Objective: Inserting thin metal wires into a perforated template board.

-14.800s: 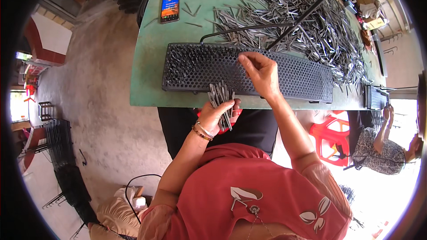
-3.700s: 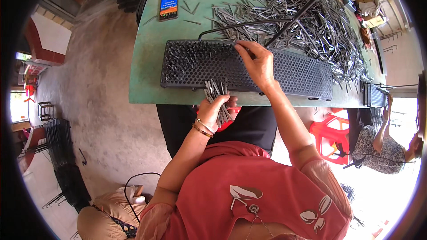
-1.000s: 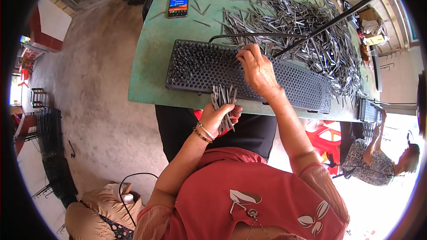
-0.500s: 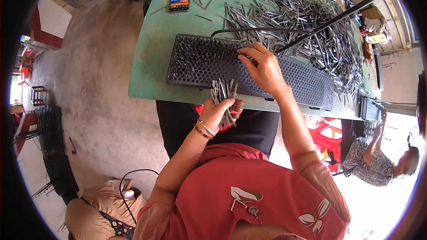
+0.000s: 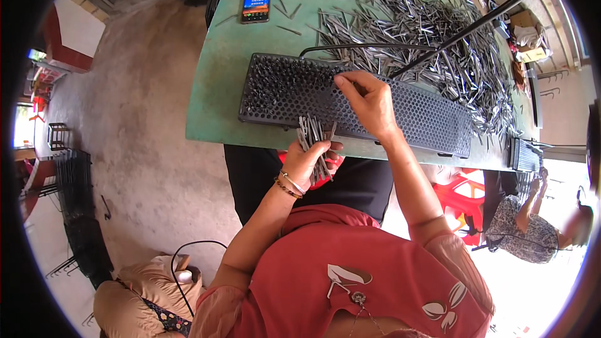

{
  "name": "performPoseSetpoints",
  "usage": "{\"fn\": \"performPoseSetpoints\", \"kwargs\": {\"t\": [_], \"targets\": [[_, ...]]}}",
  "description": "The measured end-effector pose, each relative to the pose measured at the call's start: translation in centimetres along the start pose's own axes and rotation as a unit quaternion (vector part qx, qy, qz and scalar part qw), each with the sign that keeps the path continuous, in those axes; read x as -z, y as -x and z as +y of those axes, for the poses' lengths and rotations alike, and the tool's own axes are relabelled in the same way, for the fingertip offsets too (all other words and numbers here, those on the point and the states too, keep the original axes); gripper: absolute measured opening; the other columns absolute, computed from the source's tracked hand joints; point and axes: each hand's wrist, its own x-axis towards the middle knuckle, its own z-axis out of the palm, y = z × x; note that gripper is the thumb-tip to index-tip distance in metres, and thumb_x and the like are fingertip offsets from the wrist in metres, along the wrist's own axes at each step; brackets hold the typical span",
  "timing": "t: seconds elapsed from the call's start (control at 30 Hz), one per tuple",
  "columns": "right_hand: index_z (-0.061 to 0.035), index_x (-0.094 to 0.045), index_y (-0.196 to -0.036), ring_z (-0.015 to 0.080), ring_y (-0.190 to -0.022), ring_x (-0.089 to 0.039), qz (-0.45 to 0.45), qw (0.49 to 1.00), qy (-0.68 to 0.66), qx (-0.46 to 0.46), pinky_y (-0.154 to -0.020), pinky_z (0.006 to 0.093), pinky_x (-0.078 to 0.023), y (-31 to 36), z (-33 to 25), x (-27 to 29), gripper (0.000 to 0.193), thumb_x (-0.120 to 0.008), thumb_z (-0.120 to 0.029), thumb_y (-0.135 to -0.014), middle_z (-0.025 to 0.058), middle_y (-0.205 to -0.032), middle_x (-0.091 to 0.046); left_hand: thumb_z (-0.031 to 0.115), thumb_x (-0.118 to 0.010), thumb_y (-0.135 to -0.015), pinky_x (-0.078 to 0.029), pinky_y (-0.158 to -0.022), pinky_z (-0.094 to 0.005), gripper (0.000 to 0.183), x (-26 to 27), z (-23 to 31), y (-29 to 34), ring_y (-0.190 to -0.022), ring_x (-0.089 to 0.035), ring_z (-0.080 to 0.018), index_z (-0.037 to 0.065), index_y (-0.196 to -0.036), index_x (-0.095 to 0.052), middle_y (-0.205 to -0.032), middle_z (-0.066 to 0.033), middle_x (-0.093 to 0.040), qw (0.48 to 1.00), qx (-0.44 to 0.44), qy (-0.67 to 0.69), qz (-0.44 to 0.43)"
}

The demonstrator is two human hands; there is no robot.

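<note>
A bundle of thin grey metal strips [image 5: 309, 130] is gripped in my left hand [image 5: 302, 161], just off the table's near edge, their ends fanning upward. My right hand [image 5: 374, 101] is held over the middle of a long black perforated tray [image 5: 432, 122], thumb and fingertips pinched together. Whatever may sit between those fingertips is too small to make out. Many dark strips [image 5: 275, 81] stand upright in the holes at the tray's left part, while the holes on its right side show bare.
A wide heap of loose metal strips [image 5: 419, 31] covers the green table [image 5: 213, 87] behind the tray. A lit phone [image 5: 256, 2] lies at the back left. One black bar [image 5: 476, 22] slants over the heap. Another person [image 5: 523, 225] sits at the right beside red stools [image 5: 460, 200].
My right hand stays over the tray, its fingers now bunched slightly tighter. My left hand keeps the bundle in place. The whole view has shifted slightly.
</note>
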Motion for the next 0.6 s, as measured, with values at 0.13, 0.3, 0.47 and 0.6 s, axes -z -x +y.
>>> {"fn": "performPoseSetpoints", "kwargs": {"t": [0.13,0.3,0.47,0.6], "targets": [[0.0016,-0.067,-0.092,0.0151,-0.063,-0.057,0.046,0.992,0.034,0.116,-0.057,0.0263,-0.045,-0.9,0.1,-1.6,0.014,-0.065,-0.01,-0.084,0.0095,-0.08,-0.063,0.011,-0.057,-0.087,-0.054,-0.06,-0.0282,0.018,-0.3,0.1,0.3,-0.074,-0.065,-0.0158,-0.001,-0.101,-0.059,-0.089,-0.0125,-0.067,0.999,0.018,0.0,0.033],[-0.0019,-0.068,-0.092,0.0235,-0.068,-0.061,0.036,0.959,0.14,0.242,-0.061,0.0319,-0.049,-1.5,2.1,-2.7,0.013,-0.067,-0.008,-0.081,0.0094,-0.084,-0.061,0.013,-0.057,-0.088,-0.054,-0.064,-0.0295,0.019,-0.3,0.2,0.2,-0.075,-0.065,-0.0166,-0.001,-0.1,-0.06,-0.088,-0.0116,-0.067,0.999,0.026,0.014,0.035],[-0.004,-0.069,-0.093,0.0223,-0.066,-0.06,0.047,0.951,0.194,0.236,-0.059,0.0322,-0.048,-1.1,1.4,-2.9,0.015,-0.069,-0.012,-0.079,0.0081,-0.086,-0.058,0.014,-0.058,-0.088,-0.054,-0.066,-0.0298,0.02,-0.2,0.4,0.1,-0.075,-0.065,-0.0165,-0.002,-0.099,-0.061,-0.088,-0.011,-0.067,0.999,0.024,0.014,0.022],[-0.004,-0.07,-0.094,0.0134,-0.059,-0.055,-0.035,0.986,0.096,0.132,-0.054,0.0279,-0.044,-0.2,0.6,-0.9,0.02,-0.072,-0.018,-0.079,0.0056,-0.078,-0.061,0.014,-0.058,-0.088,-0.054,-0.066,-0.0303,0.02,-0.2,0.6,0.3,-0.075,-0.064,-0.0166,-0.001,-0.1,-0.061,-0.088,-0.0108,-0.067,0.999,0.002,0.03,0.036]]}}
